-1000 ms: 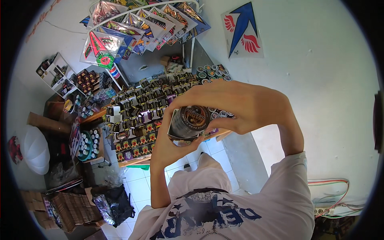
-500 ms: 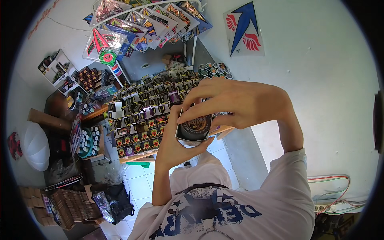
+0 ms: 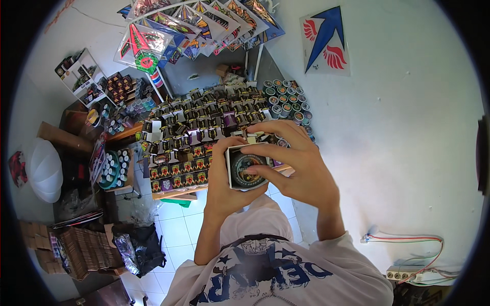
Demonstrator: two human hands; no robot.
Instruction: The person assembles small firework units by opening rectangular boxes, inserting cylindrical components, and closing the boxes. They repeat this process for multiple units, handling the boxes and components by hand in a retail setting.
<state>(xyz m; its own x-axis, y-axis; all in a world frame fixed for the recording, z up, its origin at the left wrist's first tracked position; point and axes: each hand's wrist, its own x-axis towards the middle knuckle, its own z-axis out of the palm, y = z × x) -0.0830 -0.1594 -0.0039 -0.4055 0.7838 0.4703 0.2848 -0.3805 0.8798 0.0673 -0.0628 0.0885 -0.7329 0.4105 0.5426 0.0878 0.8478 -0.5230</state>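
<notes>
My left hand [image 3: 223,176] is wrapped around a small open box [image 3: 229,171] with pale edges, held up at the middle of the view. Inside the box sits a dark round spool [image 3: 241,171], its printed round end facing me. Over the open end curls my right hand [image 3: 301,166]. Its thumb touches the round end and its index finger lies across the box's upper rim. The other right fingers bend beyond that rim, close to a pale flap, and their tips are partly hidden.
Rows of small dark printed boxes [image 3: 189,167] cover a low table beyond my hands. Round canisters [image 3: 282,99] are stacked at its far right. Patterned kites [image 3: 145,48] in clear wrapping hang above. A black bag [image 3: 145,257] lies on the tiled floor at left.
My right hand has come lower, with the elbow dropping, and its thumb now rests on the spool's end. The box has tilted, and a different round printed face shows. The view has shifted slightly.
</notes>
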